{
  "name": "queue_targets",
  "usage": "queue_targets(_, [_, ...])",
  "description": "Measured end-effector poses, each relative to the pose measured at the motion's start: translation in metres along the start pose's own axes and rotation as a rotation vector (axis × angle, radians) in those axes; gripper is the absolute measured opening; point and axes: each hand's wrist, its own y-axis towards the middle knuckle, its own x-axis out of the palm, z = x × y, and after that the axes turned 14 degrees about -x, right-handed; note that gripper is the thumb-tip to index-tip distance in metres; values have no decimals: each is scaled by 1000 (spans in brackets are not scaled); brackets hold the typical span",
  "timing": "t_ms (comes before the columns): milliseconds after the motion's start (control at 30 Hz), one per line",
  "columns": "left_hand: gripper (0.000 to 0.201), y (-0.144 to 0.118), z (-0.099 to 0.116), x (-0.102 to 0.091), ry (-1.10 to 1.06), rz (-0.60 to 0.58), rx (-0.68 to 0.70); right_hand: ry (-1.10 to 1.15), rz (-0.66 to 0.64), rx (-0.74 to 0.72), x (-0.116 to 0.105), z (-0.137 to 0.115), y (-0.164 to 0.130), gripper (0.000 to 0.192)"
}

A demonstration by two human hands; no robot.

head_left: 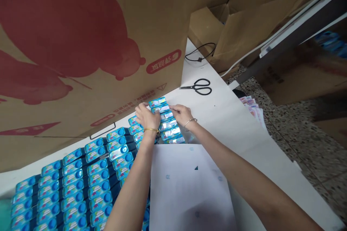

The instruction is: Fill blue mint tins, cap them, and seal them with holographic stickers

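My left hand point(148, 117) is closed around the left end of a small blue pack point(160, 109) near the far end of a column. The fingers of my right hand point(181, 114) are drawn together against the right end of the same column; the fingertips are partly hidden. Shiny, clear-looking film or labels cover the tops of the packs in this column point(170, 133). Left of my left arm, many more blue packs point(99, 180) stand in rows, with printed labels and round blue caps. A white sheet point(189, 191) lies between my forearms, printed with small faint marks.
A large cardboard box point(151, 18) with red print stands behind the packs. Black scissors point(199, 86) lie on the white table point(230, 130), near a black cable loop point(202, 52). An open carton point(252, 25) stands behind. Printed sheets point(253, 110) show beyond the table's right edge.
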Motion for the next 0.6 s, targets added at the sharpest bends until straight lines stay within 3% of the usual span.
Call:
queue_targets(200, [46,0,8,-7,110,-51,-101,-406,-413,-106,-19,-10,-9,40])
queue_targets(433, [31,7,9,-13,106,-84,-120,-366,-368,-192,-51,-39,-69,46])
queue_targets(533, [29,1,3,-27,36,-134,-4,-424,-510,-238,-67,-48,-100,36])
queue_targets(600, [35,-12,-11,-48,-37,-351,191,-464,-586,-283,-75,-53,-119,20])
